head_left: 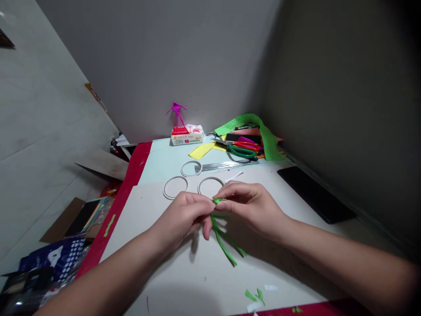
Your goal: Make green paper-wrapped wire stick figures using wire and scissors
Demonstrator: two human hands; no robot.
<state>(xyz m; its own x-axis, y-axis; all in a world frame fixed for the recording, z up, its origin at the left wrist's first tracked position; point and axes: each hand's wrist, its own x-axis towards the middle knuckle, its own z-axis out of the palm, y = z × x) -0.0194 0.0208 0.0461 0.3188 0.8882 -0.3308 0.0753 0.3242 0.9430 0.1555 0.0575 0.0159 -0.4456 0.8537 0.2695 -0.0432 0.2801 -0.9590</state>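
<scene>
Green piece [218, 200], head view: held above the table [131, 219], mid-table, strips [223, 245] hanging below; fingers hide much of its upper part. Left hand [190, 210]: thumb and finger pinched on its near end. Right hand [251, 202]: fingertips pinching it from the other side.

Beyond the hands: three grey rings [163, 188], the right-hand one partly covered by the right hand; wires [230, 165]; green-handled scissors [243, 152] overlapping a red-handled pair [248, 145]; yellow strip [201, 150]; long green strip [270, 140] over the pile. Right: black phone [314, 193]. Near edge: green and white scraps [251, 296].

Rear: magenta figure [176, 109], upright at a white-and-red box [187, 137].

Markings: box, printed front, red label, characters too small to read; blue bag [41, 259], left of the table, white emblem and dots.
</scene>
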